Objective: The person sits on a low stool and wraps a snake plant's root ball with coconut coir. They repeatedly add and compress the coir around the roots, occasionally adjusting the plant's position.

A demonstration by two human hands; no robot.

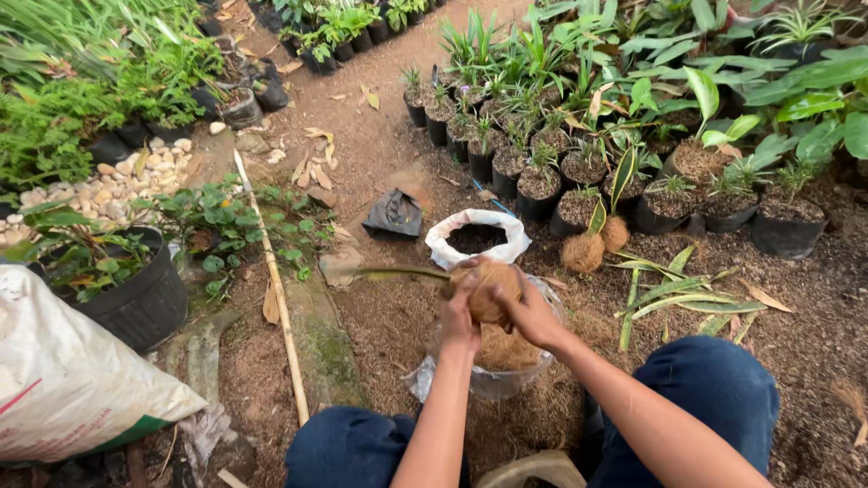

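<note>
Both hands, left [459, 318] and right [529, 312], fingers pressed around fibre ball [486, 287], mid-wrap. Two wrapped plants [597, 242] done, centre frame; loose leaves [674, 298] right remain.

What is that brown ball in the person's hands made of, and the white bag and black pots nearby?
The brown ball looks like coconut fibre: rough, hairy, matte, wrapped round a plant's base. The left hand and right hand cup it. The white bag seems woven plastic sacking, slightly glossy, its rim rolled down over dark soil. The black pots look like thin soft plastic, dull and slightly creased.
</note>
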